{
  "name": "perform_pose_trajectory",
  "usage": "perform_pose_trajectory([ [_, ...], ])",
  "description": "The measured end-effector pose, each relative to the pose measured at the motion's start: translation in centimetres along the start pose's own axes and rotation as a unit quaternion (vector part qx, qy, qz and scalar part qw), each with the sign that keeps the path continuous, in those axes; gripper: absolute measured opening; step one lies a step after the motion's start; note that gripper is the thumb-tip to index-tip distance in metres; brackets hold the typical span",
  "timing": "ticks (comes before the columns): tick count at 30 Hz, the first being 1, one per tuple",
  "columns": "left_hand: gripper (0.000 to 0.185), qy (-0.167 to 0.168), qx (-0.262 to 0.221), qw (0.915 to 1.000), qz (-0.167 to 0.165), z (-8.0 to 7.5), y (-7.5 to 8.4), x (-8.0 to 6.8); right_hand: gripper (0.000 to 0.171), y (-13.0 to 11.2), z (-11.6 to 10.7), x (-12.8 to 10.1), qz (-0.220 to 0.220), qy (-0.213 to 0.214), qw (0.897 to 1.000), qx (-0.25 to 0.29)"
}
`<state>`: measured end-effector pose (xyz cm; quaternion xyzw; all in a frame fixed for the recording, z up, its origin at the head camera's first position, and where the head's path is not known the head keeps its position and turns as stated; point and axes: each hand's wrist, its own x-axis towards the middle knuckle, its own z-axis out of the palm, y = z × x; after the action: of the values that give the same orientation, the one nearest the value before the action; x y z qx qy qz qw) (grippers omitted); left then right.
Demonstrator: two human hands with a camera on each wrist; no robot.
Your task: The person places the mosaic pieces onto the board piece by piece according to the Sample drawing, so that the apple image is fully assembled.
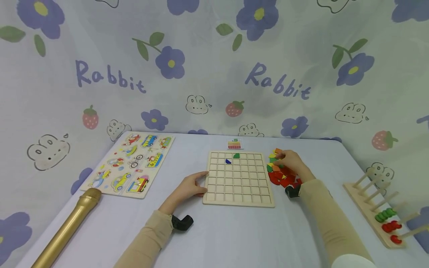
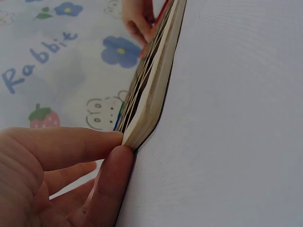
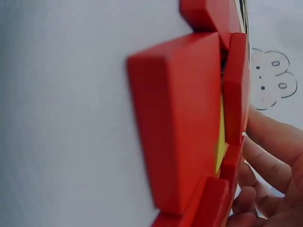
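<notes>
A wooden grid board (image 1: 238,186) lies flat in the middle of the table. One blue piece (image 1: 228,161) and one green piece (image 1: 236,156) sit in cells near its far edge. My left hand (image 1: 200,183) pinches the board's left edge; in the left wrist view its thumb and finger (image 2: 111,168) meet at the edge of the board (image 2: 149,106). My right hand (image 1: 280,157) rests curled over the far end of a pile of coloured pieces (image 1: 283,178) right of the board. Whether it holds a piece is hidden. Red pieces (image 3: 184,123) fill the right wrist view, fingers (image 3: 272,158) beside them.
A small pattern card (image 1: 234,143) lies beyond the board. A vehicle puzzle board (image 1: 132,163) sits at the left, with a gold cylinder (image 1: 67,227) nearer me. A wooden peg rack (image 1: 368,203) with green and red rings stands at the right edge. A flowered cloth hangs behind.
</notes>
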<state>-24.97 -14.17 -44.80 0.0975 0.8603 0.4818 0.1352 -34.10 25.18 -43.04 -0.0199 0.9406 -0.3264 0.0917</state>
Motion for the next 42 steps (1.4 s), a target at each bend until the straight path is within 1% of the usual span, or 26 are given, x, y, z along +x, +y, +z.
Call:
perform_pose_trajectory([
  [3, 0.066, 0.0, 0.004, 1.0, 0.002, 0.0, 0.0, 0.0, 0.038, -0.1, -0.1, 0.0, 0.002, -0.001, 1.0, -0.013],
  [6, 0.066, 0.001, 0.004, 1.0, 0.002, -0.1, 0.1, 0.1, 0.037, -0.2, -0.1, 0.0, -0.006, 0.001, 1.0, -0.007],
  [12, 0.066, 0.002, -0.002, 1.0, -0.001, 0.0, -0.1, 0.1, 0.029, -0.4, 0.2, -0.1, -0.015, 0.014, 0.998, 0.061],
  [15, 0.067, 0.002, 0.001, 1.0, -0.001, 0.1, -0.3, 0.1, 0.03, -0.6, 0.3, -0.3, -0.019, 0.016, 0.994, 0.103],
  [20, 0.066, 0.007, 0.007, 1.0, -0.001, 0.1, -0.4, 0.0, 0.038, -1.7, 0.8, 0.1, -0.018, -0.007, 0.983, 0.184],
  [23, 0.066, 0.009, 0.01, 0.9999, -0.001, 0.0, -0.4, 0.0, 0.043, -2.8, 1.3, 0.7, -0.015, -0.031, 0.972, 0.231],
  [27, 0.066, 0.012, 0.013, 0.9998, 0.002, -0.2, -0.2, 0.0, 0.043, -4.6, 2.4, 1.5, 0.007, -0.045, 0.958, 0.282],
  [29, 0.066, 0.012, 0.013, 0.9998, 0.004, -0.2, -0.2, 0.0, 0.041, -5.5, 3.1, 1.8, 0.004, -0.047, 0.958, 0.283],
  [30, 0.066, 0.012, 0.011, 0.9999, 0.003, -0.3, -0.2, 0.0, 0.039, -5.9, 3.5, 2.0, -0.001, -0.046, 0.96, 0.275],
  [32, 0.066, 0.012, 0.006, 0.9999, 0.002, -0.3, -0.3, 0.0, 0.036, -6.6, 4.1, 2.3, -0.018, -0.044, 0.966, 0.254],
  [34, 0.066, 0.008, 0.002, 1.0, 0.0, -0.2, -0.3, 0.1, 0.032, -7.2, 4.6, 2.6, -0.04, -0.035, 0.972, 0.23],
  [36, 0.066, 0.005, -0.003, 1.0, 0.0, -0.1, -0.4, 0.0, 0.028, -7.6, 5.0, 2.7, -0.052, -0.021, 0.977, 0.207],
  [39, 0.066, 0.001, -0.002, 1.0, 0.003, 0.0, -0.4, 0.0, 0.024, -7.9, 5.2, 2.7, -0.068, -0.012, 0.982, 0.174],
  [42, 0.066, 0.0, 0.001, 1.0, 0.008, 0.1, -0.3, -0.1, 0.022, -8.1, 5.3, 2.4, -0.086, -0.011, 0.988, 0.126],
])
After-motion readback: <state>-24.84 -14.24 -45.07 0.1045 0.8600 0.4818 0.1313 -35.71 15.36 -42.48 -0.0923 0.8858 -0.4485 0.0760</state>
